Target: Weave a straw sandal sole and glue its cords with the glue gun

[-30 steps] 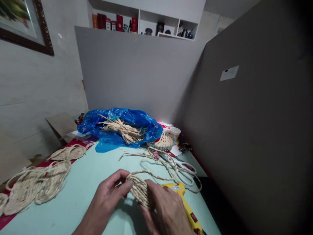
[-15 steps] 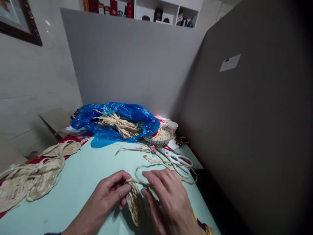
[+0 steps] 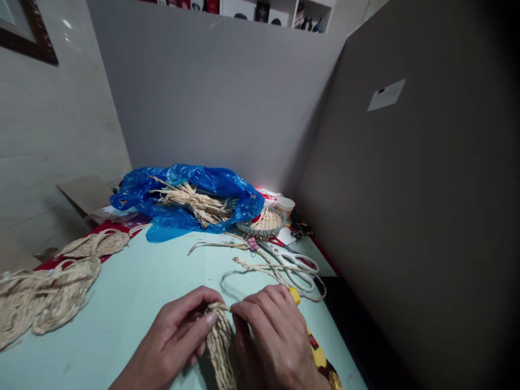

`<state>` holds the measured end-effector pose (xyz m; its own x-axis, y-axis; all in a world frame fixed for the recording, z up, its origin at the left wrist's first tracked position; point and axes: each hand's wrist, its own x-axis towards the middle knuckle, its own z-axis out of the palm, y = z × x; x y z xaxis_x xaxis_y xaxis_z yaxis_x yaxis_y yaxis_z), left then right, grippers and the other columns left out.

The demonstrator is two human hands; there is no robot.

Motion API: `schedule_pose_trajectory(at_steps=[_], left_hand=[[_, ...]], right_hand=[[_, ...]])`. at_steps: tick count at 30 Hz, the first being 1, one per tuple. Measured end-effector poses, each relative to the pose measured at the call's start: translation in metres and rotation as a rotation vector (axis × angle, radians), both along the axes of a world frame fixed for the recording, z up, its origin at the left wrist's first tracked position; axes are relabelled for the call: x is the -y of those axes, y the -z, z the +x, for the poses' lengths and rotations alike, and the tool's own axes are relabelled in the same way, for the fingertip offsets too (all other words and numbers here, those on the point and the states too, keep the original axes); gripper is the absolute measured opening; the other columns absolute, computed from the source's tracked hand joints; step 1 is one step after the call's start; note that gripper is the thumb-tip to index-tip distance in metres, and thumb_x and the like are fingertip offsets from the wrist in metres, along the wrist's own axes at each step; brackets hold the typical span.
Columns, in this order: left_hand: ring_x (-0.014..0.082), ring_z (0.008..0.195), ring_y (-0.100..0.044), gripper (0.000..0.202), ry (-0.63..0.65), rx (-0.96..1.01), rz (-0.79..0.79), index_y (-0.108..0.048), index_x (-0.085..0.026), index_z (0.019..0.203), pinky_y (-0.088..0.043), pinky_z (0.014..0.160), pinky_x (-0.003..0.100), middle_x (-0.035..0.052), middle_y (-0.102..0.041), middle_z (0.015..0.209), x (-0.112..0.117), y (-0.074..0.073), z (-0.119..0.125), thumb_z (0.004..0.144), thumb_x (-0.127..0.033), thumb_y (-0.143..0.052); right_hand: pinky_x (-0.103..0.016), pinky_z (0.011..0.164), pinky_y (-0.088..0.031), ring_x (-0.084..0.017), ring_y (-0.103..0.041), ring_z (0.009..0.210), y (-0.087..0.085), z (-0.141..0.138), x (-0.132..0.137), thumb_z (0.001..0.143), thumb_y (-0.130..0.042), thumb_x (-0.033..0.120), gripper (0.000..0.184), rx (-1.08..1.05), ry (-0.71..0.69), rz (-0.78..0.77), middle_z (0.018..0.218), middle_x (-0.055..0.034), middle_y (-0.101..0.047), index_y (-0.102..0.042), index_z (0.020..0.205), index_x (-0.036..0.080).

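Observation:
My left hand [image 3: 174,336] is closed on the upper end of a woven straw sole [image 3: 220,352], thumb on its near face. The sole hangs down between my hands in long ridged rows, and its lower end runs out of view. My right hand [image 3: 274,338] pinches the straw cord [image 3: 226,308] at the sole's top edge, back of the hand towards me; its lower fingers are partly hidden. Finished-looking straw sandals [image 3: 69,295] lie at the table's left side.
Behind the hands are white-handled scissors [image 3: 290,260], a loose straw rope [image 3: 260,266] and a pink clip [image 3: 252,244]. Farther back sit a blue plastic bag [image 3: 162,230] with straw bundles [image 3: 197,203], a woven basket [image 3: 264,223] and a paper cup [image 3: 285,205]. A yellow object [image 3: 319,355] lies beside my right wrist.
My right hand has moved left, closer to my left hand, and its fingers have closed on the cord at the sole's top. The camera view has shifted slightly.

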<state>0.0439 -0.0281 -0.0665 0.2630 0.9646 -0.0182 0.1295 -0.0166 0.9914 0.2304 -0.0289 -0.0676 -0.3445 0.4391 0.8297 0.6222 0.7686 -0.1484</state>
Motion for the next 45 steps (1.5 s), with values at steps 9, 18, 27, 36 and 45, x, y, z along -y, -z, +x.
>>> schedule_pose_trajectory(at_steps=[9,18,27,36,45], left_hand=[[0.0085,0.043,-0.038,0.038,-0.088,0.046,-0.079,-0.068,-0.016,0.085,-0.033,0.042,0.019,-0.0074,-0.044,0.048,0.004,-0.009,0.008,0.079,-0.054,-0.066],[0.0074,0.039,-0.035,0.040,-0.082,0.089,-0.146,-0.067,-0.016,0.086,-0.029,0.040,0.019,-0.0079,-0.043,0.044,-0.003,0.005,0.001,0.080,-0.055,-0.065],[0.0074,0.039,-0.035,0.041,-0.063,0.103,-0.151,-0.069,-0.016,0.090,-0.030,0.039,0.019,-0.0083,-0.043,0.046,-0.008,0.016,-0.003,0.079,-0.055,-0.067],[0.0099,0.048,-0.048,0.034,-0.065,0.207,-0.106,-0.064,-0.018,0.093,-0.044,0.048,0.020,-0.0065,-0.052,0.056,-0.010,0.009,0.000,0.082,-0.050,-0.068],[0.0131,0.044,-0.058,0.041,-0.057,0.091,-0.100,-0.063,-0.018,0.079,-0.048,0.044,0.022,-0.0035,-0.059,0.051,-0.003,0.008,0.003,0.084,-0.059,-0.062]], right_hand=[[-0.036,0.065,-0.035,-0.020,-0.057,0.065,-0.011,0.003,0.002,0.103,-0.028,0.011,0.039,0.091,-0.093,0.075,0.074,-0.0099,-0.069,-0.066,0.093,0.008],[-0.034,0.063,-0.042,-0.018,-0.055,0.066,-0.005,0.002,0.001,0.103,-0.030,0.012,0.035,0.118,-0.117,-0.037,0.076,-0.0075,-0.069,-0.065,0.098,0.012],[-0.033,0.065,-0.044,-0.019,-0.056,0.067,0.014,-0.004,0.000,0.099,-0.040,0.011,0.023,0.061,-0.114,-0.068,0.075,-0.0064,-0.068,-0.062,0.098,0.013],[-0.033,0.070,-0.056,-0.023,-0.064,0.082,0.020,-0.012,0.004,0.089,-0.052,0.009,0.032,0.001,-0.087,-0.158,0.096,-0.0131,-0.069,-0.054,0.121,0.011],[-0.030,0.074,-0.060,-0.022,-0.067,0.089,0.024,-0.010,0.002,0.090,-0.047,0.005,0.038,-0.005,-0.202,-0.243,0.101,-0.0156,-0.067,-0.052,0.127,0.013]])
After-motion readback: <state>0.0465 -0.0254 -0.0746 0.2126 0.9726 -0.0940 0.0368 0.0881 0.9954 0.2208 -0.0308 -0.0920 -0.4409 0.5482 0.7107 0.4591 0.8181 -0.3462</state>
